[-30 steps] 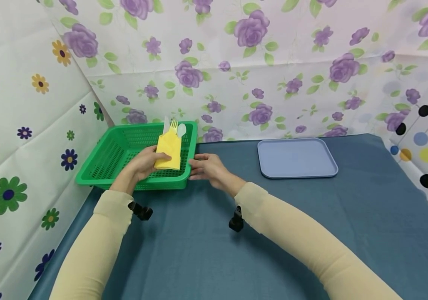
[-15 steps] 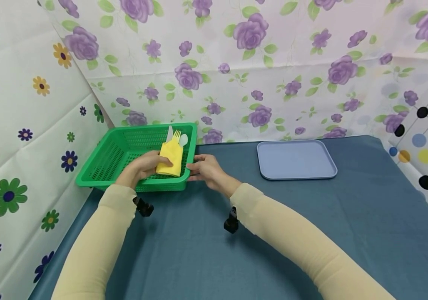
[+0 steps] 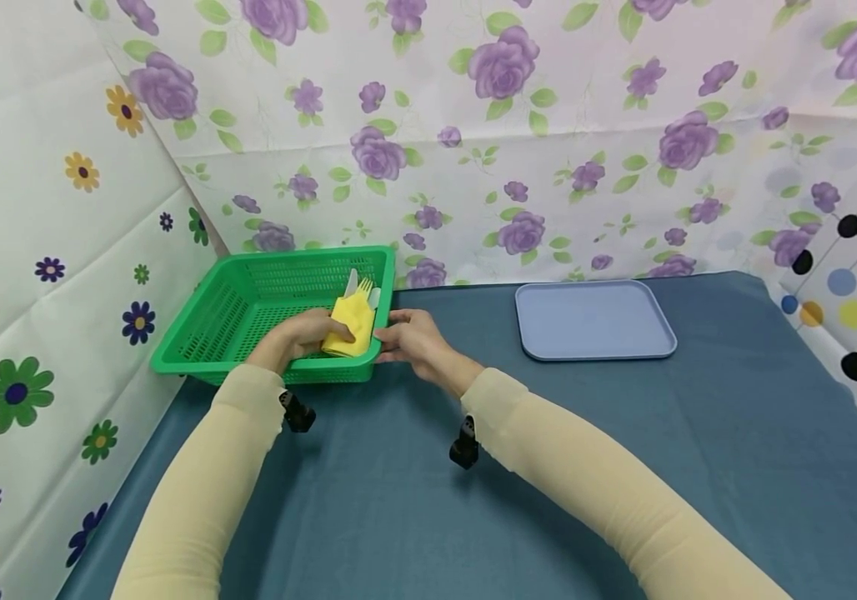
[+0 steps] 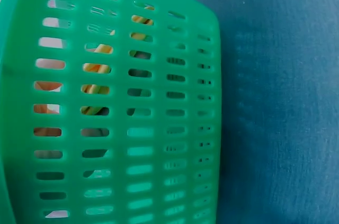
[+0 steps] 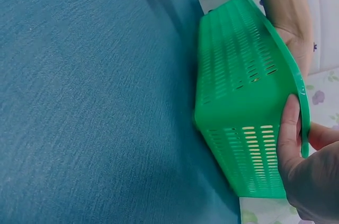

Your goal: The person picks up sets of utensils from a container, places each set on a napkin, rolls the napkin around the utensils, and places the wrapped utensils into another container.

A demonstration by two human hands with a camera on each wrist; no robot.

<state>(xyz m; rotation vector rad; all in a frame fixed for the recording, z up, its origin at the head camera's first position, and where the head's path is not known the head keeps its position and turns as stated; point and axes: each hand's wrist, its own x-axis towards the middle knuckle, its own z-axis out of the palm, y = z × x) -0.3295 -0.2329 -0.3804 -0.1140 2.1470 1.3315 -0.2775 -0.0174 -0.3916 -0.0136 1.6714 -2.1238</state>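
Note:
Inside the right end of a green slotted plastic basket [image 3: 196, 366], my left hand [image 3: 297, 335] holds a folded yellow napkin [image 3: 354, 323], its thumb across the front. Out of the napkin's top stick a white knife [image 3: 352, 282], a yellow fork [image 3: 364, 287] and a pale spoon [image 3: 374, 297]. My right hand [image 3: 419, 343] grips the basket's right rim. In the right wrist view its thumb [image 5: 289, 123] lies along the outer wall, with fingers on the other side of the rim. The left wrist view shows the basket wall [image 4: 119, 144], with yellow bits through its slots.
A shallow blue-grey tray [image 3: 593, 321] lies at the back right of the table, which wears a dark blue cloth [image 3: 383, 500]. Flowered sheeting [image 3: 488, 183] stands behind the table, and more patterned sheeting lines both sides.
My left hand has moved down and right with the napkin and cutlery, lower into the basket's right end. The right hand stays at the rim; its forearm shifted slightly left.

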